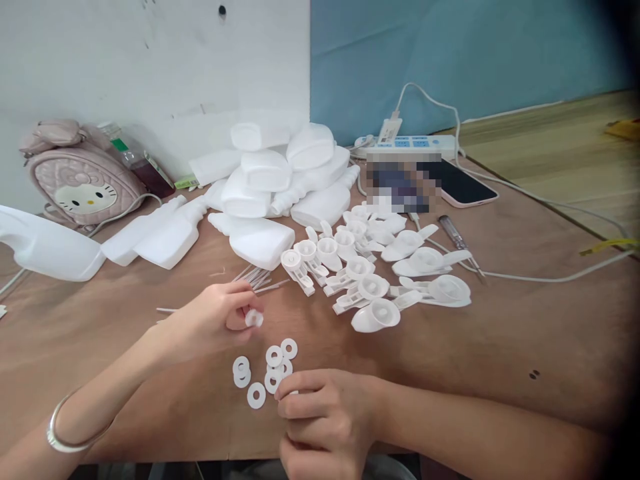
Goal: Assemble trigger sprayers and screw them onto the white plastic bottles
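Raised above the table, my left hand pinches a small white ring-like washer between thumb and fingers. My right hand is curled closed at the edge of a loose group of flat white washers. A white sliver shows by its fingertips, but what they grip is mostly hidden. Beyond my left hand lies a bundle of thin white tubes. Several white plastic spray heads with round sockets lie on the right, past the washers.
White plastic bottles are heaped along the back wall, with more at the left. A pink bag stands back left. A screwdriver, a phone, a power strip and white cables occupy the right side of the brown table.
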The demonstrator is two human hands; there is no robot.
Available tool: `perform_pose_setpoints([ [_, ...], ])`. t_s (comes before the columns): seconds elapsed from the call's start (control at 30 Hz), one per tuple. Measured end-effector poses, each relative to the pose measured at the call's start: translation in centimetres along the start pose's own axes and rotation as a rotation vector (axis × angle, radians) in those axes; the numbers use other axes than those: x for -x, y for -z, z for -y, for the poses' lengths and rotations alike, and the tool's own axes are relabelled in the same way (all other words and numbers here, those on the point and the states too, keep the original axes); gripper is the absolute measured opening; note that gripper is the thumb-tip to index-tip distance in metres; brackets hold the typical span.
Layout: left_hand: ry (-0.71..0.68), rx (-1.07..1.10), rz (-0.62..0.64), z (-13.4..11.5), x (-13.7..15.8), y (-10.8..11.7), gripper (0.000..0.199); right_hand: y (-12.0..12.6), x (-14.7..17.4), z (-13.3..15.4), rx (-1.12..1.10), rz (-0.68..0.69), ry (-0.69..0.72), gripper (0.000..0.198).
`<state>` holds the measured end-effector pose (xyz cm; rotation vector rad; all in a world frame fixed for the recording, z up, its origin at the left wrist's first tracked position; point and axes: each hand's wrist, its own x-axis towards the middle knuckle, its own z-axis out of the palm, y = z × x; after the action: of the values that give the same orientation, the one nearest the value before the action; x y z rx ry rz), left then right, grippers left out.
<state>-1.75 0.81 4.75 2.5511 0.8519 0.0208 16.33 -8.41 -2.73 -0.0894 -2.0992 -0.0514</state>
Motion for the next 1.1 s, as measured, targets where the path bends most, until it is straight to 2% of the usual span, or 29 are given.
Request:
perform_pose_setpoints([
  [0.1, -0.012, -0.026, 0.083, 0.2, 0.5, -0.6, 0.013, -0.1, -0.2, -0.1, 0.030, 0.017, -0.034, 0.012],
  [0.17, -0.038, -0.056, 0.094, 0.1, 0.2, -0.2, 0.015, -0.1, -0.2, -0.1, 0.039, 0.027, -0.045, 0.012],
  [0.23, -0.055, -0.065, -0.005, -0.1, -0.7, 0.3, 0.018, -0.1, -0.2, -0.1, 0.039, 0.033, -0.051, 0.013],
  [0.37, -0.031, -0.064, -0.295, -0.3, -3.9, 0.7, 0.029, 0.0, -0.2, -0.1, 0.040, 0.022, -0.069, 0.013],
  [0.43, -0.028, -0.093, -0.314, -0.2, -5.6, 0.4, 0.033, 0.1, -0.2, -0.1, 0.047, 0.016, -0.067, 0.013],
  [0.53, -0.021, -0.118, -0.313, -0.1, -7.1, -0.2, 0.026, 0.1, -0.2, 0.0, 0.060, 0.018, -0.066, 0.011],
  [0.63, -0.012, -0.090, -0.379, -0.3, -6.6, -0.6, 0.017, 0.2, -0.2, 0.0, 0.065, 0.012, -0.071, 0.011],
  [0.8, 0.013, 0.090, -0.579, -0.5, -2.6, -0.6, 0.018, 0.2, 0.0, 0.1, 0.091, -0.094, -0.092, 0.014],
  [0.9, 0.078, 0.161, -0.689, -1.1, -0.3, -0.8, 0.018, 0.2, 0.0, 0.3, 0.103, -0.255, -0.190, 0.016],
  [0.97, 0.064, 0.115, -0.731, -1.8, 0.7, -1.2, 0.019, 0.4, -0.2, 0.3, 0.091, -0.323, -0.335, 0.025],
  [1.1, -0.031, -0.009, -0.813, -3.3, 1.4, -2.0, 0.022, 0.7, -0.5, 0.3, 0.042, -0.239, -0.660, 0.052],
])
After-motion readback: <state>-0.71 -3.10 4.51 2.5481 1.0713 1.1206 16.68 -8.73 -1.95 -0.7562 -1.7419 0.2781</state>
